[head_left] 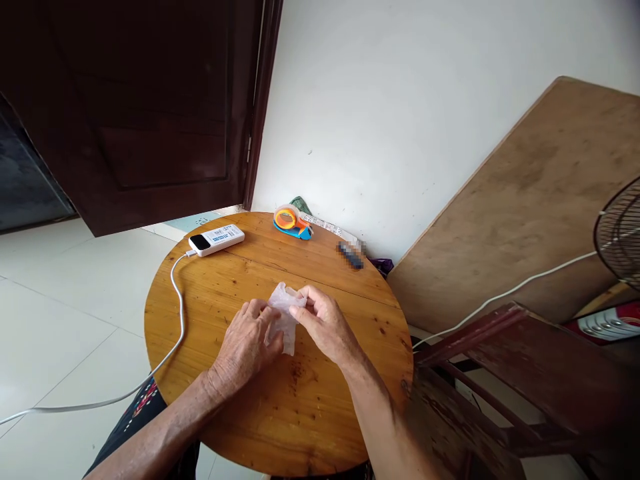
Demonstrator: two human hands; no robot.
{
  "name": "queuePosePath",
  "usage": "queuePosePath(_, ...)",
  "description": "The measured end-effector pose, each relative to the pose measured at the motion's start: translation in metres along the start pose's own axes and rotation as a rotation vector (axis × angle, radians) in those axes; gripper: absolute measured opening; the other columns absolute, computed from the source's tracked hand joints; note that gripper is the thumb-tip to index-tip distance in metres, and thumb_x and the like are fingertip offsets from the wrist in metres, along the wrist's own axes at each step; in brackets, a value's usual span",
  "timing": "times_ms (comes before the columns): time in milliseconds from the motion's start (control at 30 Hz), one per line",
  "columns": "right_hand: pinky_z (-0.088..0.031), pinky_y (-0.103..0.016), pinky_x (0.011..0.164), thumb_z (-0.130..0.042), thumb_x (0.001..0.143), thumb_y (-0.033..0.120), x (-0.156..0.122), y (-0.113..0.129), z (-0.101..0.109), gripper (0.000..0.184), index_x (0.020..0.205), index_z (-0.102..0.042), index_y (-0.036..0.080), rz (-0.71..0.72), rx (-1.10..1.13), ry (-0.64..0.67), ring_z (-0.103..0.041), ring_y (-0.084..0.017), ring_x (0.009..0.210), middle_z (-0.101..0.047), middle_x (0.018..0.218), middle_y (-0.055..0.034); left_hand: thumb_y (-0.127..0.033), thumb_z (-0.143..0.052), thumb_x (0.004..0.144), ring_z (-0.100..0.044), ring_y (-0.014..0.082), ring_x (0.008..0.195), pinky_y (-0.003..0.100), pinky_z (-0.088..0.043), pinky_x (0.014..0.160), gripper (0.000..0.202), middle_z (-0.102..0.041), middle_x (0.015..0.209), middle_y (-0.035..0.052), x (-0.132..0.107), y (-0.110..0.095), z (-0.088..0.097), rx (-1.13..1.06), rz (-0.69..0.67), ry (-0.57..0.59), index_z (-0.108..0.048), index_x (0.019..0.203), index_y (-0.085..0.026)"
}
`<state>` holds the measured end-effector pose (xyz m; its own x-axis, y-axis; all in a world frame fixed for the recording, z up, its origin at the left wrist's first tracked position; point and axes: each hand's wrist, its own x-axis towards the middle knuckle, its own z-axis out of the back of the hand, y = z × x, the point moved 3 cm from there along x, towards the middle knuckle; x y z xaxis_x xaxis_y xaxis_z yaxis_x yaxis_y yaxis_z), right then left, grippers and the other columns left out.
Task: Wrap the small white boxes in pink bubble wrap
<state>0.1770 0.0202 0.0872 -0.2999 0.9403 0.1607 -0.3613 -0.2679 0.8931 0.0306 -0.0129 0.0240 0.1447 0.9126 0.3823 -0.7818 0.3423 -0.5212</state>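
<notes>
A thin, whitish, see-through crumpled sheet [287, 341] lies on the round wooden table [300, 427] between my hands. It could be plastic film or tissue; I cannot tell which. My right hand [327, 325] pinches its upper right edge between thumb and fingers. On its left side, my left hand [246, 341] is closed over the sheet with bent fingers, and its thumb touches the lower part. The fingers partly hide the sheet.
Toward the back of the table are a white power bank [220, 239] with a white cable [181, 307], an orange and blue tape dispenser [294, 223], and a blurred dark object [351, 255]. A wooden chair [540, 380] and a fan [623, 233] stand at right.
</notes>
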Motion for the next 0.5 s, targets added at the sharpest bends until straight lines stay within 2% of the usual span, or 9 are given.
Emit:
queuePosePath(100, -0.038, -0.023, 0.060, -0.056, 0.082, 0.024, -0.018, 0.001, -0.005, 0.006, 0.077, -0.054, 0.021, 0.046, -0.097, -0.028, -0.049, -0.013, 0.063, -0.054, 0.068, 0.0042, -0.022, -0.061, 0.078, -0.060, 0.0250, 0.094, 0.040, -0.053, 0.085, 0.026, -0.060, 0.100, 0.0069, -0.004, 0.001, 0.002, -0.033, 0.084, -0.095, -0.057, 0.103, -0.020)
queuePosePath(167, -0.044, -0.024, 0.069, -0.055, 0.086, 0.022, -0.030, 0.000, -0.008, 0.005, 0.081, -0.057, 0.022, 0.092, -0.151, -0.042, -0.058, -0.016, 0.073, -0.063, 0.077, 0.0014, -0.022, -0.062, 0.076, -0.060, 0.0266, 0.099, 0.041, -0.052, 0.087, 0.036, -0.059, 0.104, 0.0083, -0.005, 0.001, 0.003, -0.065, 0.118, -0.129, -0.054, 0.111, -0.019)
queuePosePath(233, -0.047, -0.028, 0.083, -0.053, 0.089, 0.021, -0.041, -0.004, -0.013, 0.006, 0.086, -0.059, 0.023, 0.156, -0.186, -0.058, -0.064, -0.020, 0.089, -0.069, 0.092, -0.0026, -0.019, -0.063, 0.074, -0.060, 0.0276, 0.104, 0.043, -0.052, 0.089, 0.053, -0.058, 0.114, 0.0107, -0.004, 0.002, 0.004, -0.076, 0.127, -0.107, -0.048, 0.125, -0.018)
queuePosePath(300, -0.047, -0.032, 0.091, -0.052, 0.090, 0.018, -0.051, -0.009, -0.017, 0.010, 0.088, -0.059, 0.023, 0.226, -0.204, -0.071, -0.064, -0.022, 0.102, -0.070, 0.104, -0.0054, -0.015, -0.063, 0.075, -0.059, 0.0274, 0.109, 0.043, -0.050, 0.092, 0.060, -0.055, 0.124, 0.0117, -0.004, 0.003, 0.004, -0.077, 0.101, -0.051, -0.046, 0.132, -0.021)
queuePosePath(433, -0.047, -0.034, 0.097, -0.048, 0.087, 0.007, -0.065, -0.020, -0.025, 0.020, 0.090, -0.058, 0.024, 0.347, -0.232, -0.123, -0.063, -0.021, 0.112, -0.070, 0.112, -0.0068, -0.011, -0.055, 0.083, -0.057, 0.0255, 0.115, 0.043, -0.047, 0.095, 0.033, -0.054, 0.134, 0.0092, -0.005, 0.006, 0.003, -0.107, 0.035, 0.046, -0.059, 0.113, -0.024)
queuePosePath(500, -0.048, -0.035, 0.097, -0.048, 0.085, 0.004, -0.069, -0.023, -0.028, 0.024, 0.092, -0.059, 0.025, 0.391, -0.277, -0.155, -0.063, -0.022, 0.111, -0.070, 0.114, -0.0068, -0.009, -0.053, 0.082, -0.057, 0.0244, 0.115, 0.042, -0.047, 0.096, 0.029, -0.056, 0.132, 0.0079, -0.006, 0.008, 0.001, -0.144, 0.034, 0.081, -0.060, 0.106, -0.023)
